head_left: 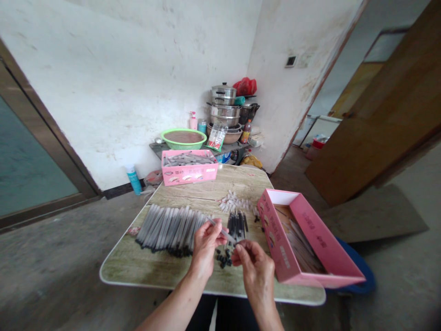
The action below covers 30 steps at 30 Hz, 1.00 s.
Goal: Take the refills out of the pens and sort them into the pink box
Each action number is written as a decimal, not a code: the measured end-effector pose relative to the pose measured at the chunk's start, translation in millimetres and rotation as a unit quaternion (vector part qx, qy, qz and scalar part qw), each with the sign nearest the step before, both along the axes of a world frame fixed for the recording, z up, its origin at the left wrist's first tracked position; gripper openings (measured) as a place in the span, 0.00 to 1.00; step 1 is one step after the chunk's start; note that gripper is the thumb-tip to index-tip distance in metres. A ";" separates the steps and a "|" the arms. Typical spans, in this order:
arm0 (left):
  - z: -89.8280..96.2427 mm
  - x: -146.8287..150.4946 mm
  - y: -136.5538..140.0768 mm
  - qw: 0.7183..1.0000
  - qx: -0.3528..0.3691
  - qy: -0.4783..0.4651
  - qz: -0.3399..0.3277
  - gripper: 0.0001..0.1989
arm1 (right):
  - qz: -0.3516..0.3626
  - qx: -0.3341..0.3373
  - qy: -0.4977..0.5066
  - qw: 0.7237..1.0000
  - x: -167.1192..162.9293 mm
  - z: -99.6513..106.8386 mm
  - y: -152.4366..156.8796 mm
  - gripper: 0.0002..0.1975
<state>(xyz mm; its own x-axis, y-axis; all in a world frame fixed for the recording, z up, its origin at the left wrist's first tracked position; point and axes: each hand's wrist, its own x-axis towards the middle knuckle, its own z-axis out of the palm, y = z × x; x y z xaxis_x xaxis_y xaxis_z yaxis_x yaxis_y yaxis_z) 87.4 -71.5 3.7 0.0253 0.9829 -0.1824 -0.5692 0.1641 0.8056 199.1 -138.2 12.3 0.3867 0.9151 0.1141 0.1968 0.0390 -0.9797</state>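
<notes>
Wood-grain tabletop (138, 271) beneath pale tube (227, 236), aslant, near end at right hand (255, 265).

Slim, pale translucent tube (227, 236), aslant between the fingers (242, 253).

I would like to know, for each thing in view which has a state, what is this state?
Left hand: closed on a pale tube
Right hand: closed at the tube's near end
Tube row: laid side by side, black ends nearest
Black pieces: loose, scattered
Far pink box: open, filled
Right pink box: open, partly filled
Green basin: uncovered, holding something brownish
Top pot: lidded
Brown door: open
</notes>
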 end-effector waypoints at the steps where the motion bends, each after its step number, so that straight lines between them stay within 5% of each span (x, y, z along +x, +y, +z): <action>1: -0.8 0.6 -0.8 1.000 0.001 -0.002 0.002 0.23 | 0.000 -0.002 0.016 1.000 -0.5 -0.4 0.7 0.17; 9: -6.1 4.9 -5.6 0.999 0.029 0.013 -0.001 0.19 | -0.007 -0.066 0.068 0.995 -1.1 -8.3 7.3 0.28; 16: -4.8 3.7 -2.7 0.999 0.025 0.022 0.016 0.20 | 0.031 -0.018 0.013 0.999 6.0 -5.0 5.4 0.21; 21: -3.4 4.2 -3.2 0.999 0.031 0.021 0.008 0.20 | 0.005 -0.081 0.022 0.996 3.7 -7.8 7.2 0.28; 26: -7.5 3.2 -3.2 0.999 0.021 0.025 0.015 0.21 | 0.039 -0.031 0.028 0.998 2.9 -7.5 5.8 0.24; 30: -11.0 3.6 -2.6 1.000 0.018 0.014 0.006 0.21 | 0.030 -0.081 0.044 0.995 1.9 -9.2 5.8 0.28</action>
<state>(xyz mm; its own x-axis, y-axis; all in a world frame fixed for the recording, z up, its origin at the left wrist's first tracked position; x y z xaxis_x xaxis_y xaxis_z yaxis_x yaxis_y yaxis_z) 91.0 -74.1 -7.3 0.0098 0.9892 -0.1464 -0.5481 0.1277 0.8266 201.0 -132.5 3.1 0.3330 0.9404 -0.0687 0.1120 -0.1117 -0.9874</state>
